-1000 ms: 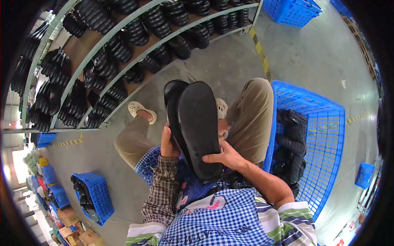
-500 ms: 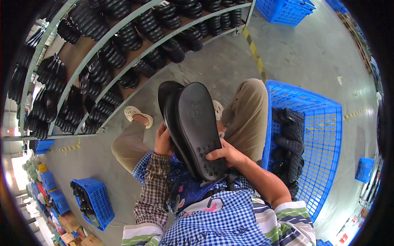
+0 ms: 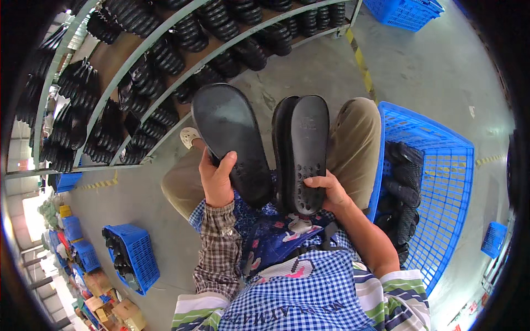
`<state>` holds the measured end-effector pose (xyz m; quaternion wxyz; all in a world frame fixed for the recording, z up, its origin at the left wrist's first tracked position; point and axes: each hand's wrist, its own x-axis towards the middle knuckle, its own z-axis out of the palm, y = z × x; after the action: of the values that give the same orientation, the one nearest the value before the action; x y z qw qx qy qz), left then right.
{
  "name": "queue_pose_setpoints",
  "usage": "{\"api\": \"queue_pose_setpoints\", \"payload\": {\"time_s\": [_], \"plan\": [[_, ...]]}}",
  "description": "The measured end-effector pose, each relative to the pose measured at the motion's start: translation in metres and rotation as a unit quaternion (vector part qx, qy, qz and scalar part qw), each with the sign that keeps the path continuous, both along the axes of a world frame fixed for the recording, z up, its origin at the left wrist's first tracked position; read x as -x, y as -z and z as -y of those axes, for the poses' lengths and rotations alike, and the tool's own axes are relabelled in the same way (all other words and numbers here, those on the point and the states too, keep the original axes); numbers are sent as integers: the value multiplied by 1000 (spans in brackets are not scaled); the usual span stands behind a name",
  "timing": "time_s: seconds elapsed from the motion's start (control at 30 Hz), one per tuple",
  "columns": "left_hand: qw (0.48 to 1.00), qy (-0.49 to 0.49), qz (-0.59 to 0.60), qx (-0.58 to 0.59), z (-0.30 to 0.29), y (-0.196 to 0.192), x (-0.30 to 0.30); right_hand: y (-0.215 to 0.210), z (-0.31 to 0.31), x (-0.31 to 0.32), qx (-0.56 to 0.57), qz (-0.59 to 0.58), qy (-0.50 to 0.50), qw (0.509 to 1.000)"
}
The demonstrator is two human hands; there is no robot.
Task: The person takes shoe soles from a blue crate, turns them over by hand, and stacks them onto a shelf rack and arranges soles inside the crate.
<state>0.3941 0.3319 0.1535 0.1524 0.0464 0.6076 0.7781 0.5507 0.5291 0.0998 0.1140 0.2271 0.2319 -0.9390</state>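
My left hand (image 3: 217,181) grips a black shoe sole (image 3: 227,124) by its edge, thumb lying on the face. To its right, my right hand (image 3: 332,192) is wrapped round a small stack of black shoe soles (image 3: 309,129), the thumb on the round bumps near their lower end. A narrow gap parts the upper ends of the single sole and the stack; lower down they come close together. Both are held over my lap, above a blue checked apron (image 3: 298,295). Most of my fingers are hidden behind the soles.
A metal rack (image 3: 193,71) with rows of black soles stands ahead and to the left. Close on my right is a large blue crate (image 3: 441,193) partly filled with black footwear pieces. A smaller blue crate (image 3: 144,259) of black pieces sits on the floor to the left.
The soles, held together before, are now apart: my left hand has drawn one to the left, while my right hand keeps the stack. The view has shifted slightly.
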Motion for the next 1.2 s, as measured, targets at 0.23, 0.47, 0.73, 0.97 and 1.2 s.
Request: {"api": "queue_pose_setpoints", "payload": {"time_s": [0.23,0.47,0.73,0.97,1.2], "plan": [[996,21,-54,74,-2,-3,-3,5,2,1,8,-18,6,1000],[998,41,-12,40,1,0,-1,10,4,2,-7,-13,8,1000],[997,39,-36,56,4,6,2,7,4,1,1,-28,13,1000],[993,46,107,-13,4,6,6,4,0,-1,-22,-2,29,999],[972,77,193,-106,24,30,22,-24,-23,-4,-113,-3,46,992]]}}
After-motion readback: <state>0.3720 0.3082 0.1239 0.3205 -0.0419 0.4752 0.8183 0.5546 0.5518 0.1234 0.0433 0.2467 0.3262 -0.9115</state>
